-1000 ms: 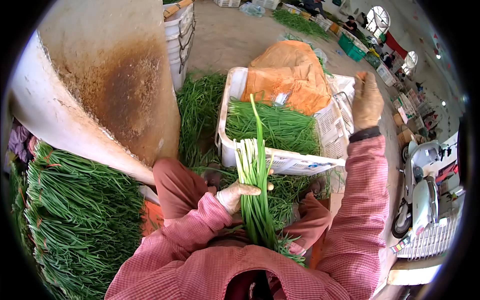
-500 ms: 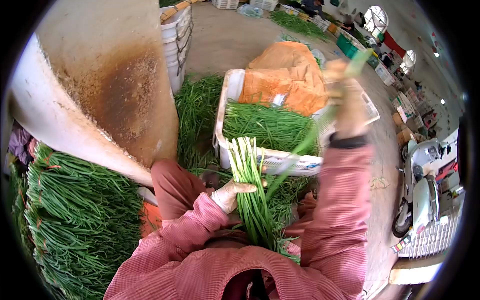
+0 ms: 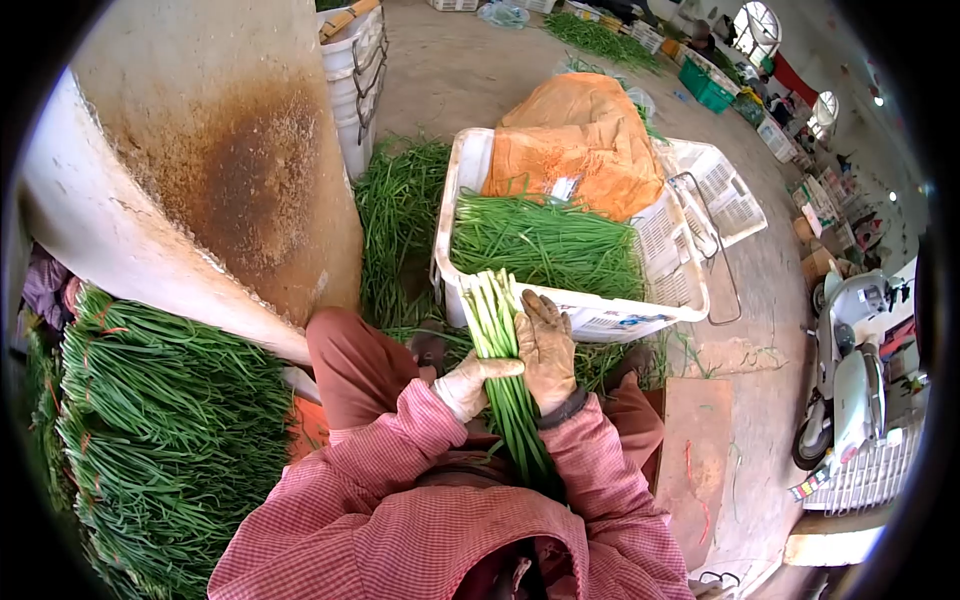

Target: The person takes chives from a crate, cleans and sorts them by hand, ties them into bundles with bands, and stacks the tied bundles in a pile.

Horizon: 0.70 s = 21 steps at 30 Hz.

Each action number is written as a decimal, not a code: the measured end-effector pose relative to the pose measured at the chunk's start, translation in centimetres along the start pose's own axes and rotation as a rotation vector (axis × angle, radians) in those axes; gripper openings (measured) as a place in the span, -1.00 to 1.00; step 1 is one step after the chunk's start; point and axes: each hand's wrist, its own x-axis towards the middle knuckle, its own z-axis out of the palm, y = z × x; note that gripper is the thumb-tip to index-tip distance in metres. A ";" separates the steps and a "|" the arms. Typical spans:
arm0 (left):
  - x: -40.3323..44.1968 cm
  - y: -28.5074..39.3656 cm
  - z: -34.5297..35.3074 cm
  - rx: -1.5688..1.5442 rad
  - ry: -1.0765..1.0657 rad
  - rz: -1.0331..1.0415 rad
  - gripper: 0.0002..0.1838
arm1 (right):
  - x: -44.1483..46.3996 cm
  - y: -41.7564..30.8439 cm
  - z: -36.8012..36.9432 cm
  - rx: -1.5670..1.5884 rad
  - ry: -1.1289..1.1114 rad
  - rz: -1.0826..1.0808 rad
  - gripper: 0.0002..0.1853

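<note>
A bunch of garlic chives (image 3: 490, 312), pale stem ends up, stands over my lap. My gloved left hand (image 3: 464, 386) is wrapped round its middle, with the thumb across the front. Against the bunch's right side rests my gloved right hand (image 3: 547, 352), fingers stretched upward and lying flat; the glove is stained dark at the fingertips. Just beyond my hands, a white plastic crate (image 3: 600, 308) holds loose garlic chives (image 3: 545, 245) and an orange cloth sack (image 3: 575, 150).
Tied chive bundles (image 3: 175, 450) are stacked at my left, below a rust-stained white panel (image 3: 250, 180). More loose greens (image 3: 400, 215) lie left of the crate. A board (image 3: 690, 440) with red string lies at my right, and a scooter (image 3: 850, 370) stands farther right.
My right hand has come down from its raised, blurred position over the crate, where it held a green strand, to the side of the bunch. My left hand keeps its grip.
</note>
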 end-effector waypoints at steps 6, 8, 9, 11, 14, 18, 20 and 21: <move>2.1 4.6 0.8 -0.118 0.031 0.231 -0.47 | -2.2 -0.8 -2.9 0.701 -0.537 0.225 0.05; 2.2 5.7 1.4 0.013 0.002 0.196 -0.44 | -4.2 0.1 -0.1 0.844 -0.543 0.276 -0.20; 1.9 5.8 2.1 0.114 -0.066 0.217 -0.42 | -4.3 -0.1 0.5 0.848 -0.526 0.273 -0.20; 0.7 5.6 3.3 0.391 -0.194 0.256 -0.33 | -4.3 -0.3 1.0 0.932 -0.416 0.335 -0.47; 0.7 3.9 1.2 0.455 -0.310 0.215 -0.43 | -3.3 -2.2 -0.1 1.038 -0.328 0.270 -0.53; 0.1 4.4 0.8 0.330 -0.163 0.192 -0.43 | -0.5 -3.4 -4.8 0.079 -0.719 0.009 -0.51; 0.2 5.4 1.1 0.444 -0.149 0.201 -0.44 | -1.0 -2.3 -6.0 0.246 -0.345 -0.098 -0.66; 0.2 5.9 1.5 0.494 -0.105 0.230 -0.47 | -0.3 -3.5 -7.1 0.317 -0.103 -0.079 -0.70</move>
